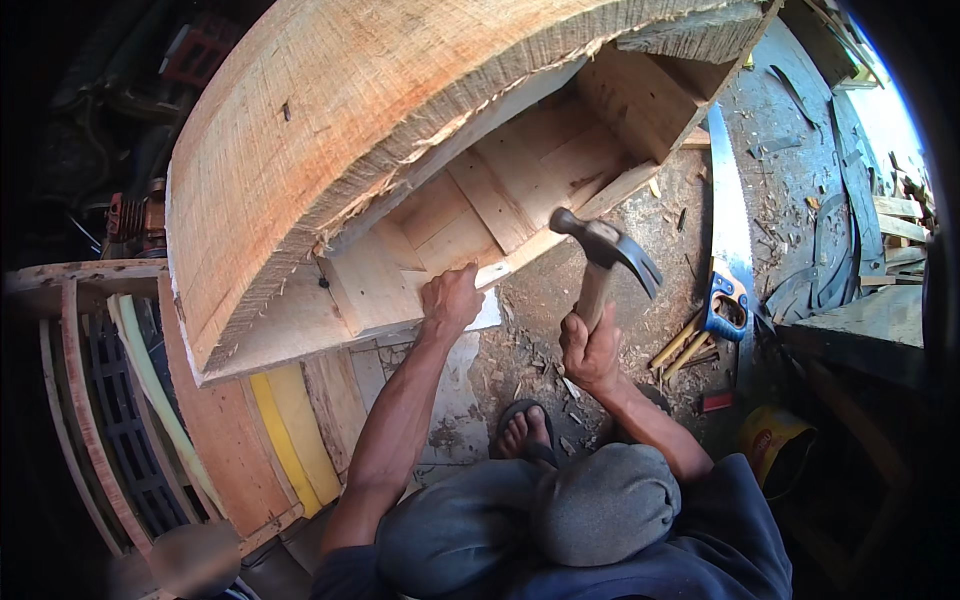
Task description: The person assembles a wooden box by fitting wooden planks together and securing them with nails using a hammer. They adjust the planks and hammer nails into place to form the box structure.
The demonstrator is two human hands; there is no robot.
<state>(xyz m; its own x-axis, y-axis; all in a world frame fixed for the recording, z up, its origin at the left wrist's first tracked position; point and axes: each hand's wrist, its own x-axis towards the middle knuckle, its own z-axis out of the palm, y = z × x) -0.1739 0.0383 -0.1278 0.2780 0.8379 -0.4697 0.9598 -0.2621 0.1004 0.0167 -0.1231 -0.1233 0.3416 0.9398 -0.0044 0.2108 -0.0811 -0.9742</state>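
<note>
A person's left arm reaches up from the lower edge, its left hand (452,302) curled over the near edge of a large wooden box (385,300); whether the fingers also pinch something small, I cannot tell. To its right, the bent right arm lifts a right hand (592,350) clamped round the handle of a claw hammer (596,280). The hammer hangs above the floor (632,225), striking face to the left, just beside the box's near edge, claw to the right.

Around them, from the left: a slatted wooden frame (70,390), then a yellow strip (285,440) among boards below the box. The box's thick curved panel (330,130) overhangs its inside and hides part of it. A sandalled foot (525,430) and two knees fill the near side of the floor. Right of the hammer lie yellow-handled tools (680,345) and a blue-handled handsaw (730,215). A yellow container (772,445) stands nearer the floor's right side, below a pile of wood scraps (900,228).
</note>
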